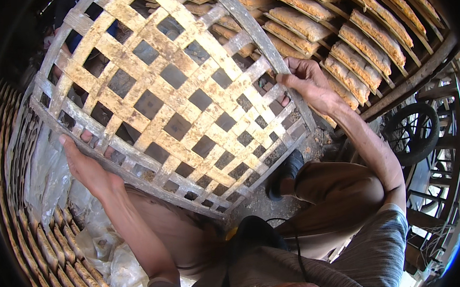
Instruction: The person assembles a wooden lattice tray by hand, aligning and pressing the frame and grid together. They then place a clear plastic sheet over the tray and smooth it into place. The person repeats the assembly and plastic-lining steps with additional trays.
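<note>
A large woven bamboo tray point(185, 101) with an open lattice and a greyish frame is held up in front of me, tilted. Brown stains mark its pale strips, and it carries nothing that I can see. My left hand point(86, 161) grips the frame's near left edge, thumb on top and fingertips showing through the gaps beneath. On the right edge my right hand point(310, 83) pinches the frame between thumb and fingers, some of them hidden behind it.
Racks at the upper right hold rows of orange-brown slabs point(299, 23) on slats. More stacked slabs point(68, 258) lie at lower left beside crumpled clear plastic sheeting point(101, 241). A spoked wheel point(412, 132) stands at the right. My shoe point(287, 174) rests on the floor below the tray.
</note>
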Demonstrator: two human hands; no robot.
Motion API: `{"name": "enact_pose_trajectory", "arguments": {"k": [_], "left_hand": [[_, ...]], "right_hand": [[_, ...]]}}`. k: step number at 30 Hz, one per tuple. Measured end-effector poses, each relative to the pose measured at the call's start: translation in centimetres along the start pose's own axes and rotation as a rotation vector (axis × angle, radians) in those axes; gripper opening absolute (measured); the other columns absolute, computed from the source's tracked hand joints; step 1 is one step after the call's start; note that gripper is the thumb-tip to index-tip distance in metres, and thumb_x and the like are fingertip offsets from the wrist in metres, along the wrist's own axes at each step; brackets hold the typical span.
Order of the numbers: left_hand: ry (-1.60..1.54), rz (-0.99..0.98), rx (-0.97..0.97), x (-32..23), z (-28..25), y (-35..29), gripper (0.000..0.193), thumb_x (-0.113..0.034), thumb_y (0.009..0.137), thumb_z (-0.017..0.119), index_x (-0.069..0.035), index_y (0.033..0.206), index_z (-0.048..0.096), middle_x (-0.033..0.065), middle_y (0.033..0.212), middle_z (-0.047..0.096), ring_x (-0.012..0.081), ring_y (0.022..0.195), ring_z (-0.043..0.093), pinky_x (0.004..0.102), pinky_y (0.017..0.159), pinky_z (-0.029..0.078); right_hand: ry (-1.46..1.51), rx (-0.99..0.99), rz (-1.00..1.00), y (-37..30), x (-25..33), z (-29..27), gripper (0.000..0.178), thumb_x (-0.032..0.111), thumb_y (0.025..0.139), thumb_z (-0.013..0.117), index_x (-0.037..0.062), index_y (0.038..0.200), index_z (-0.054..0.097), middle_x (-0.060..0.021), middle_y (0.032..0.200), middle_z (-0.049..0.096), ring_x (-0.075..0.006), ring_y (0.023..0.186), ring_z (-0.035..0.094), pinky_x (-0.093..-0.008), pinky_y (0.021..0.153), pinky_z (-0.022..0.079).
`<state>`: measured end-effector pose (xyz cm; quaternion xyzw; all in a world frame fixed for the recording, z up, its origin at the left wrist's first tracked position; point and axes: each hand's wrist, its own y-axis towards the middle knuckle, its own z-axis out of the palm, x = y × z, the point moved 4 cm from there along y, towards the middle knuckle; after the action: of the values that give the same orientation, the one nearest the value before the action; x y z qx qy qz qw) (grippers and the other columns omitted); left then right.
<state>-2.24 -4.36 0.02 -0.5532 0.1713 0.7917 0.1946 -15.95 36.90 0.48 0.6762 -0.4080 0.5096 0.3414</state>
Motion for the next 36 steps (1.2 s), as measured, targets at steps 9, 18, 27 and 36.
{"name": "enact_pose_trajectory", "arguments": {"k": [9,18,27,36], "left_hand": [[-0.031,0.044,-0.004,-0.2,-0.1,0.0,0.048,-0.054,0.103,0.059,-0.011,0.124,0.064,0.0023,0.098,0.064,0.0144,0.081,0.061,0.0293,0.058,0.048],[-0.010,0.059,-0.056,-0.7,-0.1,0.3,0.046,-0.051,0.104,0.057,-0.011,0.127,0.063,0.0015,0.101,0.066,0.0136,0.080,0.063,0.0280,0.059,0.048],[-0.041,0.028,-0.080,-0.3,-1.0,1.5,0.050,-0.052,0.104,0.057,-0.012,0.133,0.061,0.0036,0.106,0.066,0.0167,0.091,0.064,0.0330,0.066,0.051],[-0.107,0.035,-0.022,-0.4,-0.8,0.7,0.054,-0.056,0.103,0.057,-0.008,0.127,0.061,0.0098,0.110,0.066,0.0241,0.095,0.067,0.0425,0.069,0.059]], "right_hand": [[-0.835,-0.193,-0.009,1.4,1.2,1.1,0.029,0.016,0.094,0.064,-0.0093,0.109,0.066,-0.0121,0.091,0.072,-0.0149,0.061,0.069,-0.0285,0.056,0.059],[0.358,0.292,0.130,3.4,-1.4,-0.4,0.042,0.024,0.100,0.060,-0.0074,0.128,0.059,-0.0202,0.115,0.072,-0.0250,0.097,0.074,-0.0412,0.083,0.062],[-0.343,-0.096,-0.017,1.9,0.3,-0.5,0.033,0.013,0.095,0.066,-0.0056,0.123,0.064,-0.0175,0.104,0.074,-0.0212,0.090,0.074,-0.0336,0.069,0.063],[-1.188,-0.256,-0.239,1.8,3.2,2.1,0.044,0.019,0.091,0.069,-0.0091,0.121,0.052,-0.0276,0.077,0.069,-0.0410,0.067,0.071,-0.0489,0.061,0.057]]}}
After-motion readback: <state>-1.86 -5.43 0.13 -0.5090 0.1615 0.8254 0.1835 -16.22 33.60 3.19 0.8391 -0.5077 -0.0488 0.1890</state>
